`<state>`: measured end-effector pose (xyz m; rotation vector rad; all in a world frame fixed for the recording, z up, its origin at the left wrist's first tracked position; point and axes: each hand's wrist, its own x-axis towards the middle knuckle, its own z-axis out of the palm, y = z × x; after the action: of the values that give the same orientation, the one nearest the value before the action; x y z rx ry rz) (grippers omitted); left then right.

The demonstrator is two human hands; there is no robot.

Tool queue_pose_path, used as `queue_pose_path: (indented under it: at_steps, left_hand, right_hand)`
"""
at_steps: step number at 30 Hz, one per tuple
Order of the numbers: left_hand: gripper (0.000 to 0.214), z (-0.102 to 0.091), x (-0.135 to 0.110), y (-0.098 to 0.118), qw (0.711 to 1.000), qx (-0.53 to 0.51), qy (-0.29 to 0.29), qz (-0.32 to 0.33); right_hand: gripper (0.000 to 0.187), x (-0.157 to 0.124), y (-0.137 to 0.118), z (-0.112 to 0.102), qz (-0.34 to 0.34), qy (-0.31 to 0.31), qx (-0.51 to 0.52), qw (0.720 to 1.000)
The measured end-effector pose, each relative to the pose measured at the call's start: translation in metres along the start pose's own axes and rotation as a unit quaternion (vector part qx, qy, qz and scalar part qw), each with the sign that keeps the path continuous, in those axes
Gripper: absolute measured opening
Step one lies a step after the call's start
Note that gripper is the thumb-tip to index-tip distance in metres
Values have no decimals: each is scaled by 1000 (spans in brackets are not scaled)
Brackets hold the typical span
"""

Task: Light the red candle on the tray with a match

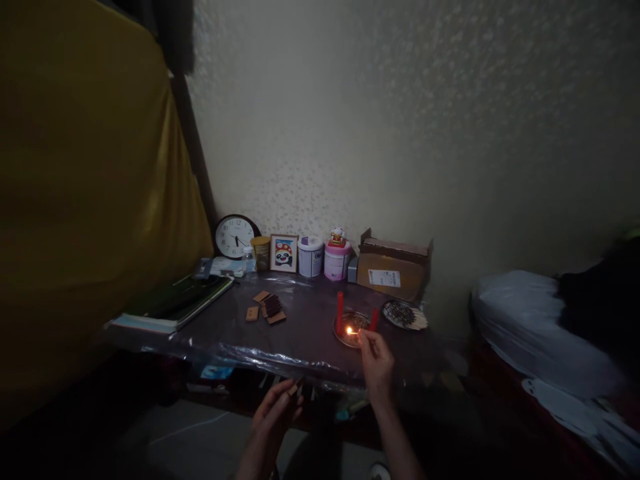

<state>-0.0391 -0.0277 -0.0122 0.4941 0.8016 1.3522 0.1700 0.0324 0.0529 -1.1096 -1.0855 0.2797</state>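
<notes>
By the half-curled left hand (pixel 275 405), a small brown piece (pixel 295 389) is held. A lit match (pixel 355 333) is pinched by the right hand (pixel 377 365), over a round dish (pixel 346 343), beside an upright red candle (pixel 340 307). At the dish's 2 o'clock, dark-tipped matchsticks (pixel 411 319) are held in a second dish (pixel 394 325). The surface (pixel 300 323) is plastic-covered; at 12 o'clock it is backed by a patterned wall (pixel 310 120).

A thin lit match (pixel 355 333), nearly level, flames near an upright red candle (pixel 340 311); a small brown piece (pixel 295 389) tilts in the left hand (pixel 276 404).
</notes>
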Motion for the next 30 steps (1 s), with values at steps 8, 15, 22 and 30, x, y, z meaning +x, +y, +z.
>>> queue_pose_path:
  at_steps: [8,15,22,30]
  left_hand:
    - [29,31,10,20,998,-51,-37,-1]
    - [25,62,27,40,994,-40,-96,40]
    - [24,80,46,51,990,-19,-131,57]
    - [26,70,56,48,990,-7,-127,63]
  right_hand:
    - [20,16,-9,4,55,20,70,996]
    - [18,22,-12,3,77,15,113,990]
    - [15,33,-21,3,88,15,140,986]
    - [15,40,-19,2,108,15,164,980]
